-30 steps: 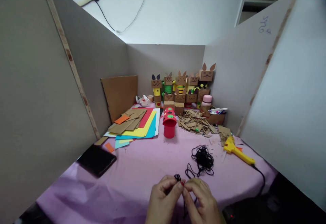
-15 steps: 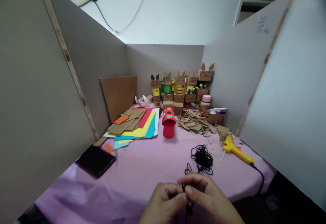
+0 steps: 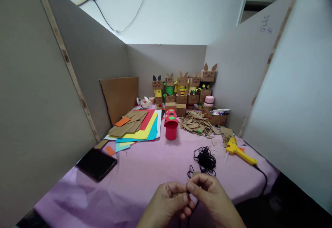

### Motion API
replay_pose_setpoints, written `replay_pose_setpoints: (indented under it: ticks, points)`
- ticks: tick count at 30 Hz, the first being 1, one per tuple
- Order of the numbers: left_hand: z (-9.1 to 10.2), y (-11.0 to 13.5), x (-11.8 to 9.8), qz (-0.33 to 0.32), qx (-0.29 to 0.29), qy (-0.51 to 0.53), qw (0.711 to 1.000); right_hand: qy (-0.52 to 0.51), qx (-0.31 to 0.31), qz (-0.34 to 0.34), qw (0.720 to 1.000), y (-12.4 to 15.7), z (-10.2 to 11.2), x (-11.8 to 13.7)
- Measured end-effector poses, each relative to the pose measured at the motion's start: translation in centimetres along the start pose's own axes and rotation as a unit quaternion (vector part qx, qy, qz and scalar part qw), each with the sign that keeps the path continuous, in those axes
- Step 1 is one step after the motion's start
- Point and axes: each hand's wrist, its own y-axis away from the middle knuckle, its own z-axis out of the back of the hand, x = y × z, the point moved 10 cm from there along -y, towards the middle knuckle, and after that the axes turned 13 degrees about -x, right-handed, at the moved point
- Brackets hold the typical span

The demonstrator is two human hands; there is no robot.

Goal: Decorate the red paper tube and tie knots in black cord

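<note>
Both hands meet at the front edge of the table, fingertips almost touching. My left hand (image 3: 168,202) is closed in a pinch on a thin black cord (image 3: 195,208). Beside it, my right hand (image 3: 209,195) also pinches the cord between thumb and forefinger. Part of the cord hangs below the fingers. Just beyond the hands lies a loose tangle of the same black cord (image 3: 205,160). Further back stands a red paper tube figure (image 3: 171,133) with a spotted red tube resting across its top.
Coloured paper sheets (image 3: 151,131) and cardboard pieces (image 3: 131,123) lie at left, behind a dark tablet-like slab (image 3: 97,164). Cardboard scraps (image 3: 197,124) and a yellow glue gun (image 3: 240,152) are at right. Cardboard animal figures (image 3: 182,82) line the back. Partition panels (image 3: 166,58) enclose the table.
My right hand has shifted slightly, its fingertips drawn together on the cord. My left hand's lower fingers now show beneath its thumb. The things on the table stay where they were.
</note>
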Motion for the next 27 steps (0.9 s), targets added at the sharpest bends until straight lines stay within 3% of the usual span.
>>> replay_pose_setpoints:
  ticks: [7, 13, 19, 22, 27]
  points:
    - [0.5, 0.0, -0.2, -0.04, -0.022, -0.039, 0.998, 0.003, -0.014, 0.01, 1.0, 0.1, 0.2, -0.1]
    - [1.0, -0.6, 0.2, -0.038, -0.041, -0.033, 0.998, -0.085, -0.001, -0.042, 0.995, -0.1, -0.8, -0.9]
    - [1.6, -0.5, 0.0, -0.018, -0.061, -0.013, 0.998, -0.09, -0.078, -0.027, 0.993, -0.2, 1.1, -2.0]
    - [2.2, -0.1, -1.9, -0.095, -0.092, -0.02, 0.991, -0.059, -0.045, -0.026, 0.997, 0.5, 0.6, -2.4]
    - [3.5, -0.6, -3.3, -0.177, -0.127, -0.011, 0.976, -0.021, 0.085, -0.005, 0.996, 1.6, -2.2, -2.5]
